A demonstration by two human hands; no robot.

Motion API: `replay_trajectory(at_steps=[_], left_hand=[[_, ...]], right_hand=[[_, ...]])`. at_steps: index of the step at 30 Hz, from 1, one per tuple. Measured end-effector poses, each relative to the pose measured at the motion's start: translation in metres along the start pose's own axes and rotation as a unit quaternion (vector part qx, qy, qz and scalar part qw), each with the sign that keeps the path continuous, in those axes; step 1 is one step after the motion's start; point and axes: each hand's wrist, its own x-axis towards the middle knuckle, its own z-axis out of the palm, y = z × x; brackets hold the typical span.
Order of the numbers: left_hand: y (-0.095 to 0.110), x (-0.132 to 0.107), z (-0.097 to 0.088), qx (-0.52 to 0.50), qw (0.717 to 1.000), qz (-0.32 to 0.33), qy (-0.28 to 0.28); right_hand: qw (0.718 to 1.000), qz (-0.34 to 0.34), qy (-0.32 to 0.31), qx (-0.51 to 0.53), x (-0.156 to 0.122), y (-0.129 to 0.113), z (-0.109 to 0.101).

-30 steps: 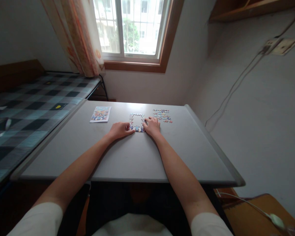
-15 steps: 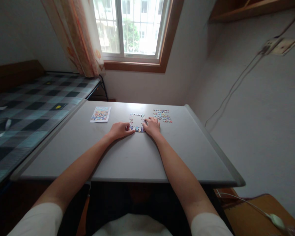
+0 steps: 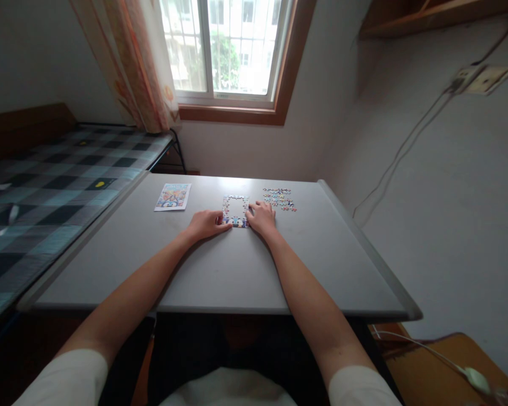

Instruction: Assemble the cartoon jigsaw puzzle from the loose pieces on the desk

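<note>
A jigsaw puzzle (image 3: 236,197) lies on the table, its border joined into a rectangle around a bare middle. My left hand (image 3: 206,222) grips its lower left corner, with bent fingers at the left side and the thumb along the near edge. Across from it, my right hand (image 3: 262,217) rests palm down with fingers apart, their tips touching the puzzle's right side. Just beyond that hand, several loose puzzle pieces (image 3: 278,192) are spread in rough rows. Fingers partly hide the puzzle's lower corners.
A printed picture sheet (image 3: 173,197) lies at the left on the grey-white table (image 3: 224,270). A bed with a checked cover (image 3: 68,186) adjoins the table's left side. The wall and a hanging cable (image 3: 389,169) are at the right, with a window (image 3: 224,51) beyond.
</note>
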Motion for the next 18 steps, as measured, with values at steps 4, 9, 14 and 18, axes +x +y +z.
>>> replay_trajectory(at_steps=[4,9,14,18], left_hand=[[0.0004,-0.0002,-0.0002,0.006,1.0,0.002,0.003],[0.0,0.0002,0.0005,0.005,1.0,0.002,0.001],[-0.0017,0.0009,0.0019,0.009,1.0,0.008,0.007],[-0.0013,0.0003,0.0008,0.009,1.0,0.01,0.005]], right_hand=[[1.0,-0.001,0.001,0.001,0.0,0.0002,0.0002],[1.0,0.002,-0.003,0.0,0.0002,0.0002,0.0003],[1.0,0.002,-0.006,-0.002,-0.0006,-0.0003,-0.0002],[1.0,0.002,-0.007,-0.004,-0.0018,-0.0014,-0.0017]])
